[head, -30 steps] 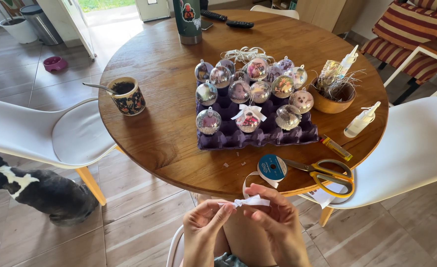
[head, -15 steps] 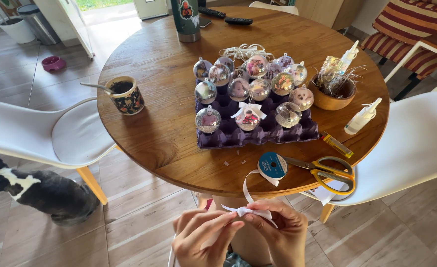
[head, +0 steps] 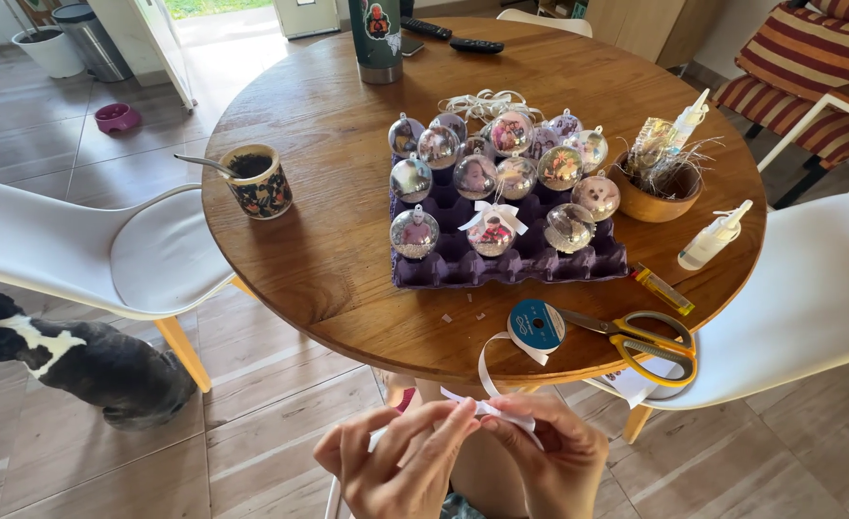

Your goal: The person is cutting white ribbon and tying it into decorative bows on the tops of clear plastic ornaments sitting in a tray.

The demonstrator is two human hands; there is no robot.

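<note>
At 7 o'clock from the ribbon spool (head: 536,325), the left hand (head: 395,466) pinches the white ribbon (head: 490,408) below the round table's (head: 328,259) edge. The right hand (head: 554,457) pinches its other end, fingers closed. I judge a bow is being formed; tightening needs steady pull.

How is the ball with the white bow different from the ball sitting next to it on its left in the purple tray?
The ball with the white bow has a white ribbon bow tied on top; the ball on its left has a bare cap. The bow ball shows something reddish inside; the left ball looks silvery and glittery. Both are clear, round, and sit upright in the front of the purple tray.
</note>
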